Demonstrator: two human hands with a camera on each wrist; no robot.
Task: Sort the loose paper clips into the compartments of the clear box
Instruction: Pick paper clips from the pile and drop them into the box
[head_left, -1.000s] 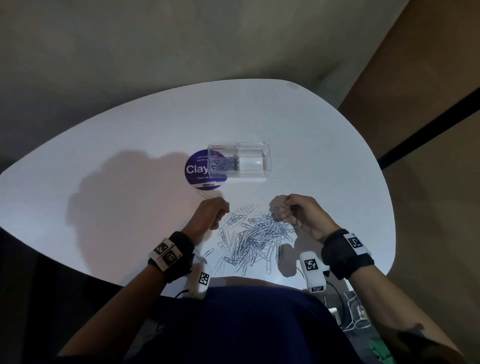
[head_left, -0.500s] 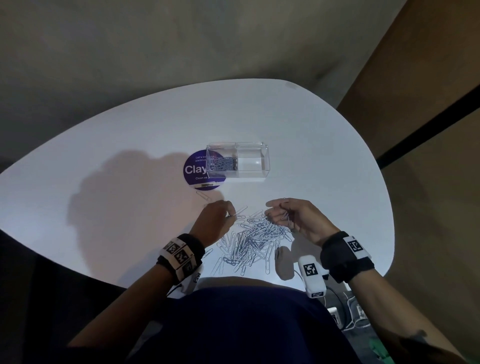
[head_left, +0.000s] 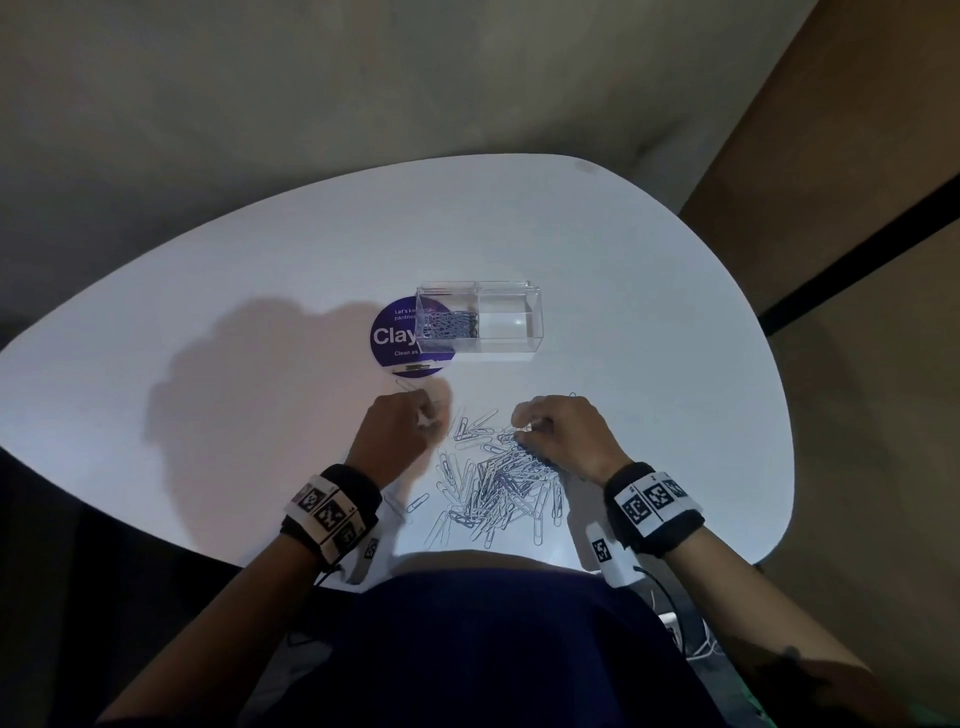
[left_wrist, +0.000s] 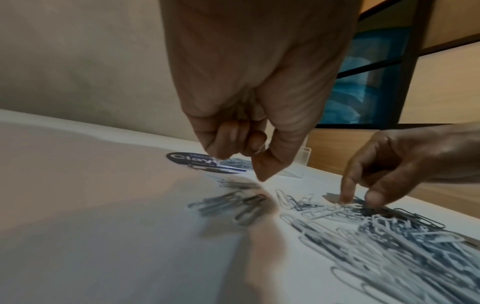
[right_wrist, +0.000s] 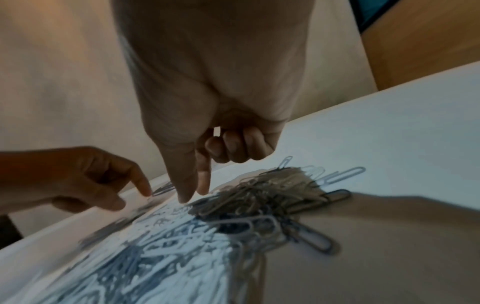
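A clear two-compartment box (head_left: 511, 319) stands mid-table; its left half holds dark paper clips (head_left: 449, 325) and its right half looks empty. A pile of mixed white and dark paper clips (head_left: 498, 478) lies near the front edge. My left hand (head_left: 428, 421) hovers at the pile's far left, fingers curled, and seems to hold a white clip (left_wrist: 217, 161), thumb pointing down. My right hand (head_left: 522, 428) is at the pile's far right. Its thumb and index fingertips (right_wrist: 184, 197) meet on a clip at the pile's edge (left_wrist: 345, 203); the other fingers stay curled.
A round purple sticker (head_left: 389, 338) lies partly under the box's left end. One loose clip (head_left: 405, 385) sits just in front of it. The white table (head_left: 208, 415) is rounded, with its front edge close to my body.
My right hand, raised with its fingers lifted half a second ago, has dropped its fingertips onto the pile. My left hand has shifted slightly left and forward.
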